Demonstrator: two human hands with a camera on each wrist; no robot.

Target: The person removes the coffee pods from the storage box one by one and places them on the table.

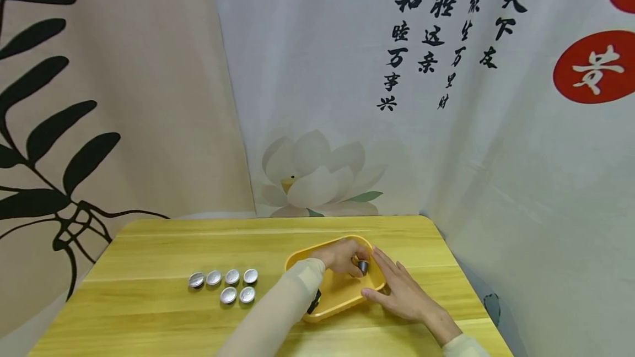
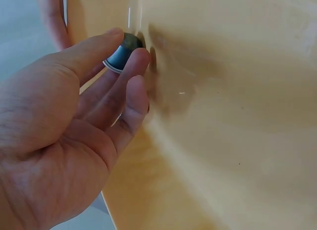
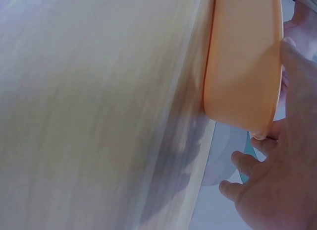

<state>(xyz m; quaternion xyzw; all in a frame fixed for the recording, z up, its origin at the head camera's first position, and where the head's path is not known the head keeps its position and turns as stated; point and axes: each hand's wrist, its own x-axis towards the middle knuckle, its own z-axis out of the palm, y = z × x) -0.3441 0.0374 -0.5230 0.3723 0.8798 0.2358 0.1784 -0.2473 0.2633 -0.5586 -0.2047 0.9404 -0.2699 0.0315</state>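
Observation:
My left hand (image 1: pixel 344 255) reaches down inside a yellow plastic tray (image 1: pixel 337 308). Between thumb and fingertips it pinches a small dark teal coffee capsule (image 2: pixel 124 52) with a pale rim, close to the tray's wall. In the left wrist view, the palm of that hand (image 2: pixel 74 116) faces the camera. Outside the tray's right end, my right hand (image 1: pixel 401 292) rests against the rim with its fingers spread and fairly straight. From the right wrist, its thumb lies along the tray's edge (image 3: pixel 242 66) and its fingertips touch the corner.
Left of the tray, several capsules with silver lids (image 1: pixel 232 276) stand in two rows on the wooden table (image 1: pixel 149 313). A black strap or device (image 1: pixel 314 302) shows at the left wrist. Behind the table hang printed cloth curtains (image 1: pixel 317 87).

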